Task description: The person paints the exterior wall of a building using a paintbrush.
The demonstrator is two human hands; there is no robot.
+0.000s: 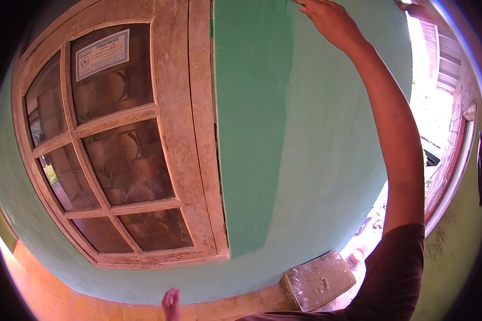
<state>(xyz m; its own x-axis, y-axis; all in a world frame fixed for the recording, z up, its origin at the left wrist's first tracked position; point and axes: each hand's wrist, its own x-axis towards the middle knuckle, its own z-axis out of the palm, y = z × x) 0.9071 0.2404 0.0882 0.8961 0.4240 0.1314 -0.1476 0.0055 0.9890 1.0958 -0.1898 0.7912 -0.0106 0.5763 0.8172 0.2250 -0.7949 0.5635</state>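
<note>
My right hand point(331, 20) reaches up to the top edge, in front of the painted wall. Its fingers are drawn together and partly cut off by the frame; whatever they hold is out of sight. Below it runs a darker green band of paint point(251, 128), beside the paler green wall point(332, 134). What looks like my left hand point(171, 304) shows small at the bottom edge, low before the wall's foot. Its fingers seem curled in, with nothing visible in them.
A worn wooden window frame point(179, 117) with dark glass panes stands left of the band, a paper notice point(102, 54) on one pane. A paint-spattered box-shaped thing point(320, 281) sits at the wall's base on the right. Orange floor point(91, 305) runs below.
</note>
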